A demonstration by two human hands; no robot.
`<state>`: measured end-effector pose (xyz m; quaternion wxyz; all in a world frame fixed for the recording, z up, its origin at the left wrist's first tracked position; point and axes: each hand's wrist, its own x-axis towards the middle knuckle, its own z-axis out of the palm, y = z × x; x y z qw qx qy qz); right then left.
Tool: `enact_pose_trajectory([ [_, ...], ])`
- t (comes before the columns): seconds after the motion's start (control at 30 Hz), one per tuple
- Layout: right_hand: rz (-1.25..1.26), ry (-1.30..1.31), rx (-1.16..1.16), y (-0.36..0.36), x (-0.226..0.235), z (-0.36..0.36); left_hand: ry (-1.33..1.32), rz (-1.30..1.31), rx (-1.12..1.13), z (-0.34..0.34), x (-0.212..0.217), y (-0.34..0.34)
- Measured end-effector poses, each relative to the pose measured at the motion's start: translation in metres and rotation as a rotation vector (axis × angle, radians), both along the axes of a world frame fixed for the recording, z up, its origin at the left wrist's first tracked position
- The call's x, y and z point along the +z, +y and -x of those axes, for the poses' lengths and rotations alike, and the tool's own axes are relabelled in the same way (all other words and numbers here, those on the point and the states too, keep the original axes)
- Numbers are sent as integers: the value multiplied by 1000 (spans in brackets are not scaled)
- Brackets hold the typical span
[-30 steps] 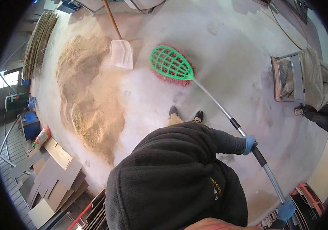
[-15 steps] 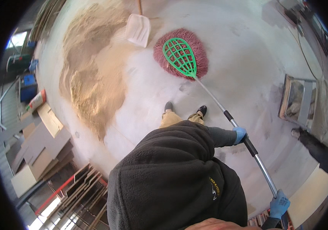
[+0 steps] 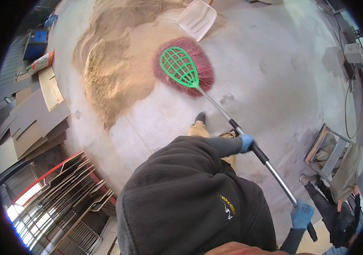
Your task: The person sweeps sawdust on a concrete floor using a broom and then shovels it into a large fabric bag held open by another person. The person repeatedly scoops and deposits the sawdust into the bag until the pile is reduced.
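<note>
A long-handled floor mop (image 3: pixel 179 68) slants across the view, its reddish-pink stringy head flat on the pale floor beneath a green plastic lattice frame. Silver pole sections with black grips run from the head down to the lower right. My left hand (image 3: pixel 246 143), in a blue glove, is closed round the black grip midway along the pole. Closer to the pole's black end, my gloved right hand (image 3: pixel 302 214) wraps the silver part. The mop head lies by the edge of a spread of tan powder (image 3: pixel 109 76). A white shovel (image 3: pixel 197 19) rests just beyond it.
Boards and panels (image 3: pixel 33 123) are stacked at the left, above a metal rack (image 3: pixel 73 204) holding more boards. At right, another person (image 3: pixel 336 216) grips a grey cloth (image 3: pixel 346 172) beside a framed cart (image 3: pixel 313 155). A cable (image 3: pixel 346 114) hangs near the right wall.
The mop head has swept left across the floor, from right of the shovel to the powder's edge. Both hands keep their hold. My view has turned, and the other person shows more fully.
</note>
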<state>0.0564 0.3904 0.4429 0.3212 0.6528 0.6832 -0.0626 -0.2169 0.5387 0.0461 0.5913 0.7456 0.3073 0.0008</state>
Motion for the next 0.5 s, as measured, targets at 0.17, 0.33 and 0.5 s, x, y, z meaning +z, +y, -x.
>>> enact_pose_trajectory([
  [0.17, 169, 161, -83, 72, -88, 121, 458, -209, -70, 141, -93, 75],
  [0.33, 35, 337, 34, 172, -155, 278, -334, 1157, 1843, 298, -109, 187],
  [0.5, 14, 424, -46, 214, -136, 316, -320, 896, 1722, 367, -66, 213],
])
